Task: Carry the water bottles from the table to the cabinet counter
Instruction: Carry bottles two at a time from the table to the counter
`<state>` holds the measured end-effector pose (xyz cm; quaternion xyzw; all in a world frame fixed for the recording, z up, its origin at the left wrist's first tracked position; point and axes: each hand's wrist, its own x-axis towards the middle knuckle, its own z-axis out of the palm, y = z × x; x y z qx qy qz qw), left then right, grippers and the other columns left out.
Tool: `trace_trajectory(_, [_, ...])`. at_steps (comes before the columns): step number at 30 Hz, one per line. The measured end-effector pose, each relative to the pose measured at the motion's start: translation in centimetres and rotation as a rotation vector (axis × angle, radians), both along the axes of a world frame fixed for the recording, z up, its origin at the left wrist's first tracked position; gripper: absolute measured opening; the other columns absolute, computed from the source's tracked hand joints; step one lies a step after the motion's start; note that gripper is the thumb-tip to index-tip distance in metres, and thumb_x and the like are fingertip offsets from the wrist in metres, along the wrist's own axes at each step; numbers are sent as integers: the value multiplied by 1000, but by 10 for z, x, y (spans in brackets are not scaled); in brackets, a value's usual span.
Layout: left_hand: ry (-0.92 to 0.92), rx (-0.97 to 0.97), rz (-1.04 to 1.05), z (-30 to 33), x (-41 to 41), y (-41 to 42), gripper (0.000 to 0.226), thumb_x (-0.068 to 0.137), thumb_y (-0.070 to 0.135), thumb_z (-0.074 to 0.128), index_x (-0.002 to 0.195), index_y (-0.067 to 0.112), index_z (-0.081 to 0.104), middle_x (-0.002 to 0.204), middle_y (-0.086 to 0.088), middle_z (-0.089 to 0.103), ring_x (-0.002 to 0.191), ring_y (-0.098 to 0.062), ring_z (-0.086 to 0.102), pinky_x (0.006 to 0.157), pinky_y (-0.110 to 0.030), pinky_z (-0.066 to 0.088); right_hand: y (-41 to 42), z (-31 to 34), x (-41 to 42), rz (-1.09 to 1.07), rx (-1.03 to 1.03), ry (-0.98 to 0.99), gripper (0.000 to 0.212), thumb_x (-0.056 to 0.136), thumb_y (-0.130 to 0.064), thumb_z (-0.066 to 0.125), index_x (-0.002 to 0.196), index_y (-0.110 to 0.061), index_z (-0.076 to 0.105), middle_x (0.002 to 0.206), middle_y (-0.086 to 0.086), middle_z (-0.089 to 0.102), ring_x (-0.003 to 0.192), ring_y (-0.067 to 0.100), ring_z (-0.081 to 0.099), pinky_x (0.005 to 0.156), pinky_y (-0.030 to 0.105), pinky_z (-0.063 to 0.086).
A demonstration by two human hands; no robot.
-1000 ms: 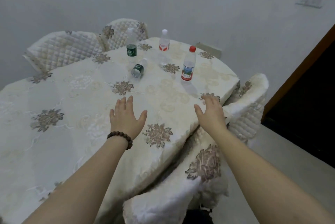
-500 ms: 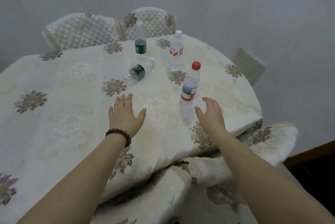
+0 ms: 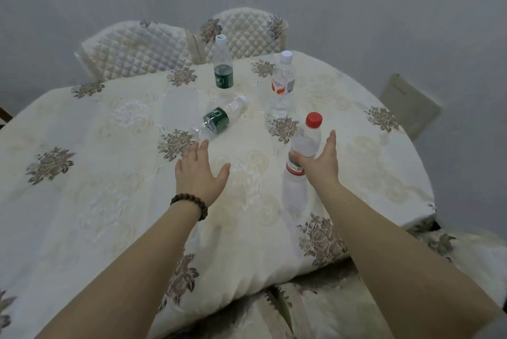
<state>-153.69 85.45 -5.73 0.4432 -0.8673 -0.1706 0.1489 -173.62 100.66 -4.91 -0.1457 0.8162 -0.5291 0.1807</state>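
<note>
Several clear water bottles are on a round table [image 3: 96, 174] with a cream floral cloth. A red-capped bottle [image 3: 307, 141] stands nearest. My right hand [image 3: 319, 163] is spread around it, thumb touching its left side and fingers straight along its right side, not closed. A green-labelled bottle [image 3: 216, 119] lies on its side in the middle. My left hand [image 3: 200, 171], with a bead bracelet on the wrist, hovers open just in front of that bottle's base. Further back stand another green-labelled bottle [image 3: 222, 64] and a white-capped, red-labelled bottle [image 3: 282, 83].
Two quilted chair backs [image 3: 137, 48] [image 3: 247, 31] stand behind the table against the grey wall. A covered chair [image 3: 466, 251] sits at the table's near right edge. A flat pale board [image 3: 408, 105] leans by the wall at the right.
The view has come closer over the table. My right hand went forward to the red-capped bottle and now brackets it. My left hand advanced toward the lying bottle.
</note>
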Motion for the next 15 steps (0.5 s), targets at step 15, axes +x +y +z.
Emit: trace_trajectory(15, [-216, 0, -39, -48, -127, -161, 96, 81, 66, 53, 151, 15, 14, 156, -9, 22, 145, -26, 17, 116, -49, 17, -54, -29, -32, 20, -91, -17, 57, 76, -22, 77, 117, -41, 42, 98, -29, 51, 87, -2, 55, 77, 24, 45])
